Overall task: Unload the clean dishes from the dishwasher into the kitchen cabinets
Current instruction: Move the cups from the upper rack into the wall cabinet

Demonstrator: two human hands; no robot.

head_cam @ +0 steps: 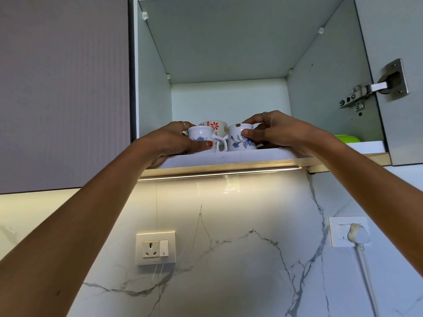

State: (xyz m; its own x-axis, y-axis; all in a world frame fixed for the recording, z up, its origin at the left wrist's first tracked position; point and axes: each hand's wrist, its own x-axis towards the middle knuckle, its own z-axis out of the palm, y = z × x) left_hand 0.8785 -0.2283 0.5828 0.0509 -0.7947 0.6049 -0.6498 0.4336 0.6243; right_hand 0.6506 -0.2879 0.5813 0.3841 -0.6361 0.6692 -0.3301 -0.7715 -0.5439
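The open cabinet (pixel 229 53) is in front of me, above the marble wall (pixel 229 225); its door (pixel 400 65) stands open at the right on a metal hinge (pixel 375 88), and the closed door (pixel 64 88) of the neighbour cabinet is at the left. On the bottom shelf (pixel 229 156) I am setting two white mugs with blue flowers, near the front edge. My left hand (pixel 169 143) grasps the left mug (pixel 203 139), fingers curled around it, thumb on the front; my right hand (pixel 274 131) grasps the right mug (pixel 241 138) in the same way. Both mugs seem to sit on the shelf already, so I judge this step is almost finished; I must only let go. How many dishes are left I cannot tell, the dishwasher is not visible.

Just behind the two mugs stands a cup with red flowers (pixel 214 126); it limits how deep I can push them. The handle (pixel 220 144) of the left mug points to the right mug and is nearly touching it. A green thing (pixel 348 138) lies at the right of the shelf, well apart. Below are a socket (pixel 155 248) and a plug (pixel 357 234).
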